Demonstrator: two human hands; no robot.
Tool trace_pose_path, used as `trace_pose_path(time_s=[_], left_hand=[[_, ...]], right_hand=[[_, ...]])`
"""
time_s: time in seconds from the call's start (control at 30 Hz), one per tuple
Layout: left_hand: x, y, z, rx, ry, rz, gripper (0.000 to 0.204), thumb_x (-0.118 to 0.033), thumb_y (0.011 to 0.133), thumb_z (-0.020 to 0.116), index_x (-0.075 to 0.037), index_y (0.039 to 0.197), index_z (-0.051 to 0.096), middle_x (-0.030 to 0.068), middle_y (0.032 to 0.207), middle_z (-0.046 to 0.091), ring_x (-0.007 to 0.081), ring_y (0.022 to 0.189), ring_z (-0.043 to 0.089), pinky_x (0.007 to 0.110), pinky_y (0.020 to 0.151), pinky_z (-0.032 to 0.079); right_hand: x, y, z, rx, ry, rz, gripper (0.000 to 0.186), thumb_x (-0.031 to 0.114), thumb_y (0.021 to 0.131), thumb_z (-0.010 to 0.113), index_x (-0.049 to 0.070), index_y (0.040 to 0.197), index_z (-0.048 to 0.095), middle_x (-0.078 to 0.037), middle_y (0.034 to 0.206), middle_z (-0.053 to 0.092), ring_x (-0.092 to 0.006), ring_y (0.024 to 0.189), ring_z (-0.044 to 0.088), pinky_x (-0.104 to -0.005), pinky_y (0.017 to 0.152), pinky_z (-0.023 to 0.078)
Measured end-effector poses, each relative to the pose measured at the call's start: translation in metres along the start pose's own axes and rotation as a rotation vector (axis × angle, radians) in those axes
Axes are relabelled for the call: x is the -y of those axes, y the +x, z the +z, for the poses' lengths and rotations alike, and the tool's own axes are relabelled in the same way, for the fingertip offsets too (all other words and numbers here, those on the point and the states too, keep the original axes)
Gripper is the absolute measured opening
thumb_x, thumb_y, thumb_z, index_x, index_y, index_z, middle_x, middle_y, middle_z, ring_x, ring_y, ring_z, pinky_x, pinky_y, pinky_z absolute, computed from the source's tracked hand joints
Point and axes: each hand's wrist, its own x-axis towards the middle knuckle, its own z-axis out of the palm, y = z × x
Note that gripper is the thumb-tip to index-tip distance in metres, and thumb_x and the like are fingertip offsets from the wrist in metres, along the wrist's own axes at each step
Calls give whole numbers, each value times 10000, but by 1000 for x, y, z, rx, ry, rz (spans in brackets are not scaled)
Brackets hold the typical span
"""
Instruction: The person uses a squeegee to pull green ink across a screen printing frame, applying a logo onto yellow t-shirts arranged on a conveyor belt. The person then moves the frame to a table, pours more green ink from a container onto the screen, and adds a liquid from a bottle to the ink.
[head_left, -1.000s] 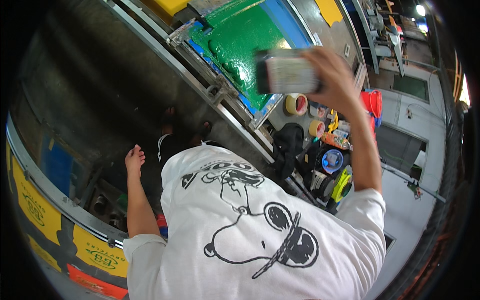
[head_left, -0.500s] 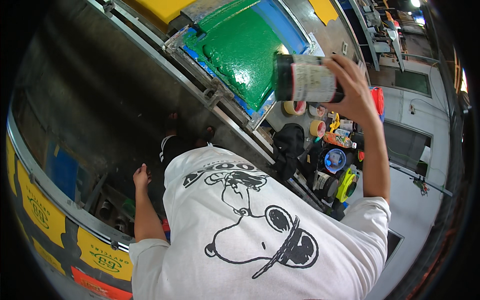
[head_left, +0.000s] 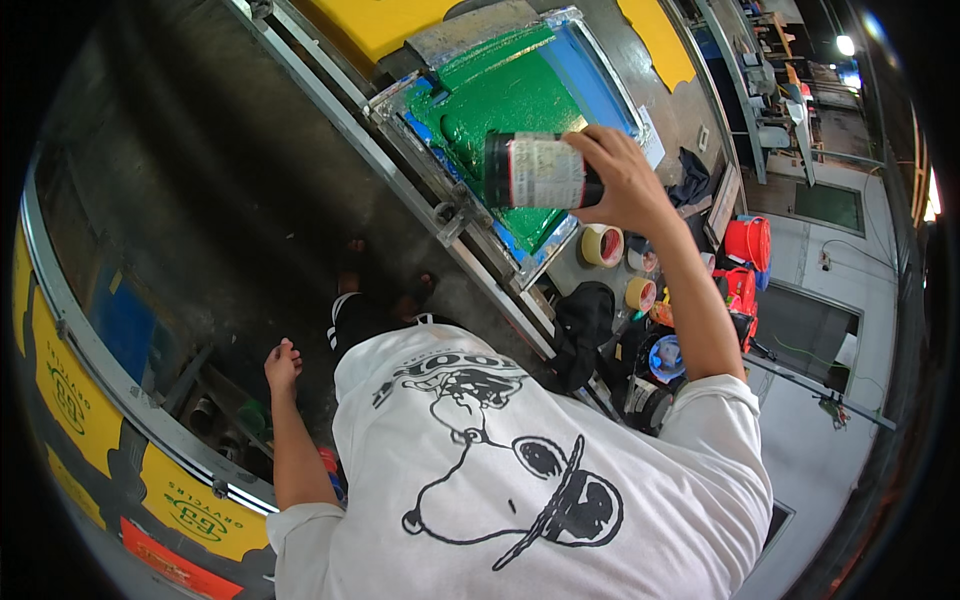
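Observation:
My right hand (head_left: 622, 180) grips one end of a dark round jar (head_left: 545, 172) with a pale label. The jar lies on its side in the air, its far end pointing left over the printing screen (head_left: 612, 70). Thick, glossy green ink (head_left: 525, 95) covers much of that screen's blue mesh. Whether anything runs from the jar cannot be made out. My left hand (head_left: 284, 365) hangs low at the left, away from the bench, its fingers loosely curled with nothing visible in them.
Tape rolls (head_left: 602, 246), a black cloth (head_left: 584, 325) and a blue-lined tub (head_left: 666, 356) crowd the bench right of the screen. A red bucket (head_left: 747, 240) stands beyond my right forearm. A metal rail (head_left: 345, 120) edges the bench; printed yellow panels (head_left: 190, 505) line the left rail.
My right hand has carried the jar left, farther over the green ink. The view has shifted, and the red bucket shows more fully. My left hand still hangs low.

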Motion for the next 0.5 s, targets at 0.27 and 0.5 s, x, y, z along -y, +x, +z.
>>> trace_pose_path(time_s=[0.27, 0.5], left_hand=[[36, 6, -27, -38, 18, -129, 311, -371, 1000, 642, -60, 1012, 642, 28, 771, 632, 134, 624, 610, 264, 514, 448], [-18, 15, 16, 94, -9, 51, 335, -404, 995, 647, -76, 1064, 674, 8, 791, 651, 106, 639, 607, 255, 542, 460]], right_hand=[[6, -22, -75, -15, -75, 135, 912, 221, 548, 888, 112, 1386, 545, -151, 1331, 560, -369, 1250, 535, -471, 1088, 419], [24, -44, -184, -170, -126, 219, 924, 146, 548, 882, 104, 1411, 553, -155, 1371, 587, -338, 1271, 567, -443, 1077, 455]])
